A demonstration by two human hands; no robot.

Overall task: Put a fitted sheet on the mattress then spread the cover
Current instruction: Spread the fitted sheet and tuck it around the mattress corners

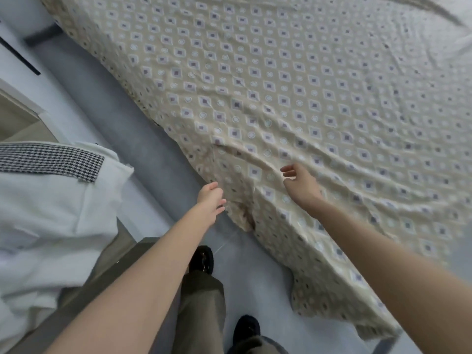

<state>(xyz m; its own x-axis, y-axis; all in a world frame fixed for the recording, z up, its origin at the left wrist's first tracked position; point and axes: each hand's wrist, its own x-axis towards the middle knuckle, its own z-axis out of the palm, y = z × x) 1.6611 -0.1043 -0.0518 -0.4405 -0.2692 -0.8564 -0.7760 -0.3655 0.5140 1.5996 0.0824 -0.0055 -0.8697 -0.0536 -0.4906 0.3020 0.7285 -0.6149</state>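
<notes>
Ok, legs: olive trousers [201, 302] and black shoes [201, 259] at bottom centre, standing on pale floor [255, 277].
Side pile: white bedding [51, 213] at left edge of frame, houndstooth strip [51, 160] across its top.
Left hand [210, 200]: lower centre, at the hanging edge of the cover; fingers straight and loosely together, tips right at the fabric. Blurred, cannot tell if touching.
Right hand [302, 186]: just right of it, over the cover's top surface; fingers slack, slightly spread, gripping nothing.
Cover [281, 85]: beige, diamond print, spread across most of the bed, wrinkled near the hands, draped over the near side.
Bed base [153, 154]: grey strip running up-left beside the cover.
White sheet [454, 11]: bare at upper right, beyond the cover's far edge.
</notes>
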